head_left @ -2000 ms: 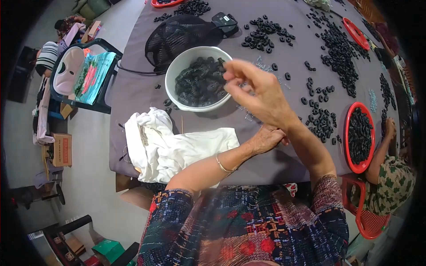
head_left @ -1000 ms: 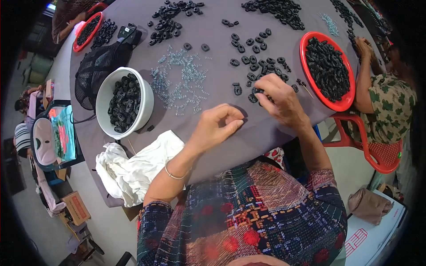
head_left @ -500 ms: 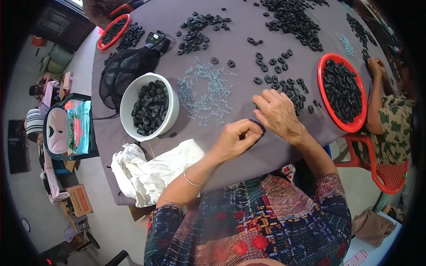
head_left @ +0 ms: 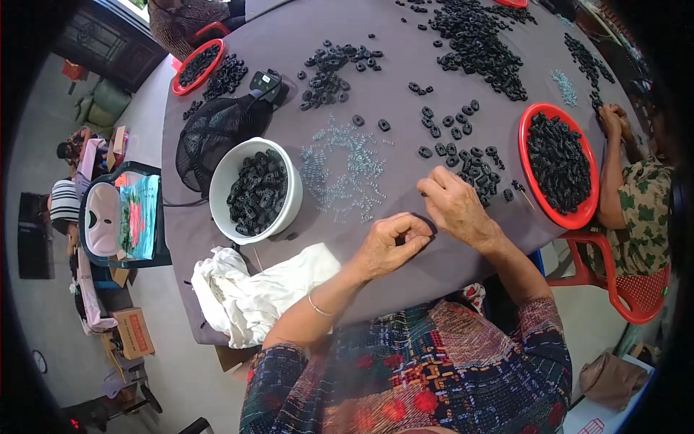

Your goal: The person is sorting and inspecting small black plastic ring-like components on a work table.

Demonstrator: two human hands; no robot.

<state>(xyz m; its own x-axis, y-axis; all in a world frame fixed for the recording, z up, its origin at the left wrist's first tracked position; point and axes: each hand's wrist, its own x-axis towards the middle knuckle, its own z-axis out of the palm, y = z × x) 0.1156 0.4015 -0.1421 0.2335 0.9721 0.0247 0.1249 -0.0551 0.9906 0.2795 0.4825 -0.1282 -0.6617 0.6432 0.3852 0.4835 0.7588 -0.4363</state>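
Note:
My left hand is closed just above the near part of the table, thumb and fingers curled together. A dark bit shows by its fingertips, but I cannot make out what it is. Close by on the right, my right hand pinches a small black piece, mostly hidden by the fingers. Beyond it lies a loose group of black oval plastic pieces with holes. Small metal springs are scattered beyond my left hand. To their left, a white bucket holds many black pieces.
A red tray of black parts stands at right, near another person's hands. White cloth lies at the table's near left edge. A black mesh item sits behind the bucket. More black heaps cover the far side.
The whole view has shifted, so the table sits lower in the picture. Both hands stay close together in nearly the same place; the right hand's fingers have changed pose slightly.

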